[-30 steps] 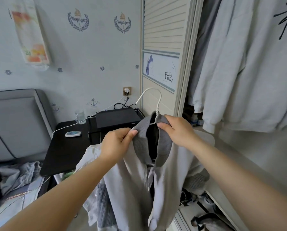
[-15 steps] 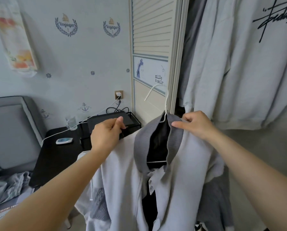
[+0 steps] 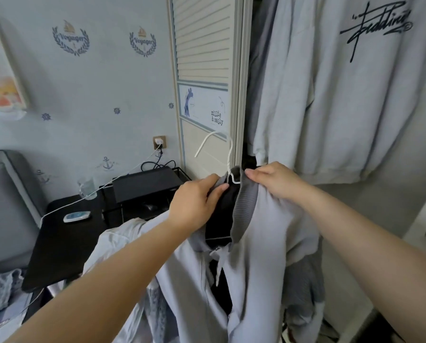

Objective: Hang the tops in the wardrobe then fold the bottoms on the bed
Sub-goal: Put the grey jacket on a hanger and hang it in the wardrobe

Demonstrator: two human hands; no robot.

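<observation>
1. Grey ribbed collar point(image 3: 244, 209) of the pale top point(image 3: 261, 263) is pinched by the left hand point(image 3: 194, 206) and right hand point(image 3: 273, 181), in front of the open wardrobe point(image 3: 239, 78).
2. The white hanger point(image 3: 228, 157) sits loosely inside; a shoulder could be slipped off.
3. The hook is unheld, so the rail could be missed.

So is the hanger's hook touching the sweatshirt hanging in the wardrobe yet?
Apart. In the head view the white hook stands in front of the wardrobe door, with the door's edge between it and the sweatshirt to its right.
</observation>
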